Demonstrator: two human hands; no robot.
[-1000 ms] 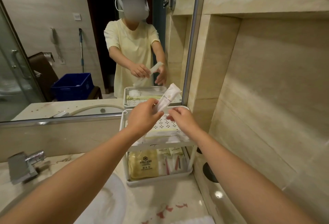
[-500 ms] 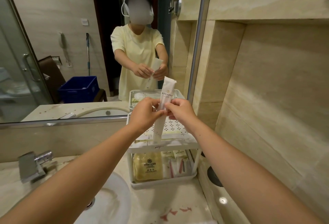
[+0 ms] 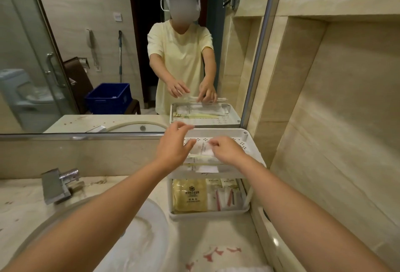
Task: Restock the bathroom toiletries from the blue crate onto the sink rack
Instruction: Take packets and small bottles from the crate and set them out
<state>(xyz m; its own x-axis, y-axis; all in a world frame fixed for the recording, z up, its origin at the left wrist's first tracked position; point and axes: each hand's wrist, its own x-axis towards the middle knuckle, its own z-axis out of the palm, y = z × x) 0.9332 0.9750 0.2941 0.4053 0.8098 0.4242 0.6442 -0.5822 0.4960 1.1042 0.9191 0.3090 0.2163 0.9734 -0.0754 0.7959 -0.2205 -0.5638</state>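
Observation:
A white two-tier sink rack point(image 3: 252, 142) stands on the counter against the right wall. A long white toiletry packet point(image 3: 202, 149) lies flat across its perforated top shelf, on other flat white and yellow packets point(image 3: 201, 161). My right hand point(image 3: 227, 151) pinches the packet's right part with its fingertips. My left hand point(image 3: 174, 147) hovers just left of it, fingers spread and holding nothing. The lower shelf holds a yellow packet point(image 3: 189, 195) and small white packs with red items point(image 3: 225, 198). The blue crate point(image 3: 108, 97) shows only in the mirror, behind me.
A chrome faucet point(image 3: 58, 183) and round basin point(image 3: 149, 228) lie left of the rack. The mirror point(image 3: 86, 55) rises right behind the rack. A tiled wall niche point(image 3: 324, 120) closes in on the right. Red marks spot the counter point(image 3: 216, 252) in front.
The packet was held upright between both hands above the rack. It now lies flat on the top shelf; my left hand has let go and opened, while my right stays on it.

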